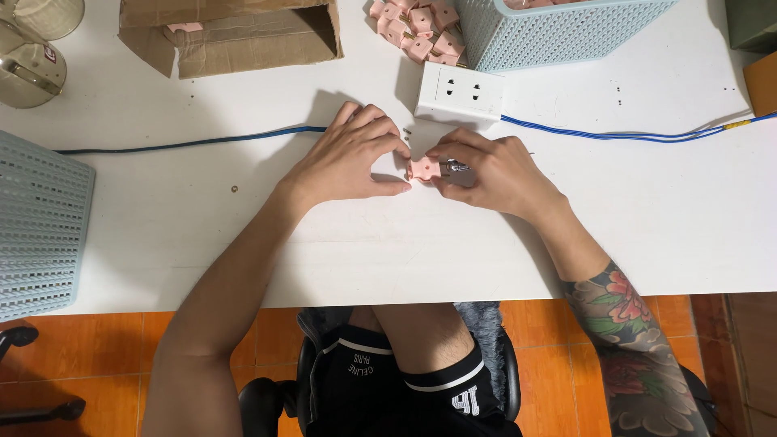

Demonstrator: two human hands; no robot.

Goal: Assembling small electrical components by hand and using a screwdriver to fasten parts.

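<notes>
We have our left hand (350, 155) and right hand (494, 171) meeting mid-table, fingers of both pinched on a small pink plastic plug piece (422, 168), the right also gripping a slim metal tool (458, 167) against it. Just behind stands a boxy white socket block (460, 92) on a blue cable (647, 134), then a heap of pink pieces (417, 31), a perforated pale blue basket (566, 32) and a torn cardboard box (243, 36). The smooth white table (162, 235) lies open toward its near edge, another mesh basket (40, 226) at far left
</notes>
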